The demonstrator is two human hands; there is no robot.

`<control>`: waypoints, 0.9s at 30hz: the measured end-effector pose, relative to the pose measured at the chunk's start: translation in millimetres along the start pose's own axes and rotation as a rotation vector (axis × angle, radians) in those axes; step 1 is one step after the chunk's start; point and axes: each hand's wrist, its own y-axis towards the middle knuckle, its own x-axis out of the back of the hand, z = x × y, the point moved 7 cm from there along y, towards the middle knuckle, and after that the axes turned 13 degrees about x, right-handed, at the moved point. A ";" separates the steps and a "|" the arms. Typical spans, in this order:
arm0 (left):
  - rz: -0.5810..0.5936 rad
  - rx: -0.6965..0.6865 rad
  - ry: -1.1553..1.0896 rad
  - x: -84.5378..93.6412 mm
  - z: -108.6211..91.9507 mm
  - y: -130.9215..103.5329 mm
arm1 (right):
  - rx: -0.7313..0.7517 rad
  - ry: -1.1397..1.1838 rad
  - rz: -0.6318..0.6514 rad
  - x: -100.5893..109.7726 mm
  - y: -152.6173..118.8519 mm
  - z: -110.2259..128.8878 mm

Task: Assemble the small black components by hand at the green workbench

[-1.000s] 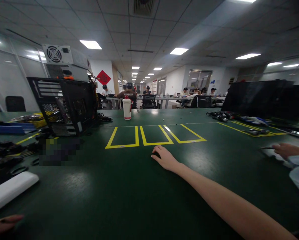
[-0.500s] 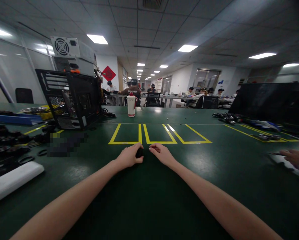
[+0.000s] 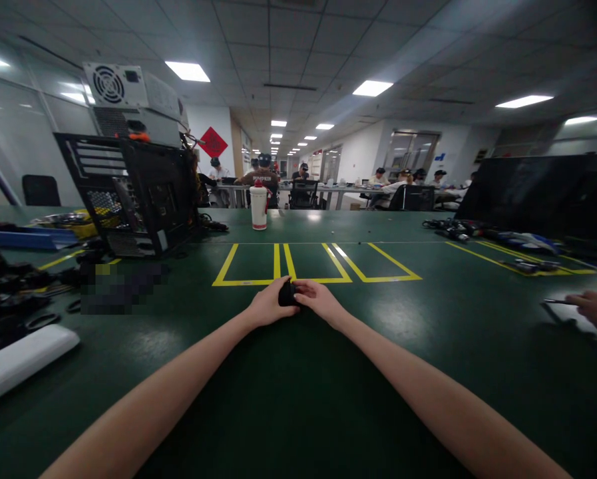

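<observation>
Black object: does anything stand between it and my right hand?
Nothing visible does: the right hand is close beside the black object, contact unclear. The left hand grips its other side.

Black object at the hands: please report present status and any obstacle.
Left hand grips small black object. Right hand at its right side, contact unclear. Yellow tape just beyond. White cup farther back, apart from both hands.

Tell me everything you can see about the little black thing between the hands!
The black thing looks small, dark and plain, but it's mostly covered, so its full shape and material can't be told. The left hand grips it, and the right hand seems to touch its right side. It's at or just above the green tabletop, on the near side of the yellow tape.
</observation>
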 end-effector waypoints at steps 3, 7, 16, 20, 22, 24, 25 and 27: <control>0.016 -0.096 -0.054 2.8 -7.4 -11.1 | 0.115 0.017 0.026 -4.6 -4.4 9.2; 0.050 -0.207 -0.122 9.8 -16.4 -26.4 | 0.195 -0.028 0.008 -10.7 -12.7 19.1; 0.029 -0.214 -0.043 15.6 -15.2 -35.9 | 0.206 -0.066 0.033 -19.5 -19.1 25.2; -0.021 -0.179 0.041 12.5 -9.7 -32.9 | 0.163 -0.045 0.047 -20.2 -19.3 26.3; -0.030 -0.182 0.059 11.3 -8.5 -31.9 | 0.168 -0.046 0.029 -19.3 -18.6 28.5; -0.027 -0.188 0.070 10.2 -7.9 -31.0 | 0.175 -0.038 0.003 -18.0 -17.1 29.2; -0.026 -0.188 0.074 9.8 -7.6 -30.5 | 0.174 -0.028 -0.005 -17.6 -16.2 28.5; -0.028 -0.187 0.082 9.4 -7.2 -29.8 | 0.159 -0.002 -0.015 -17.1 -14.4 25.0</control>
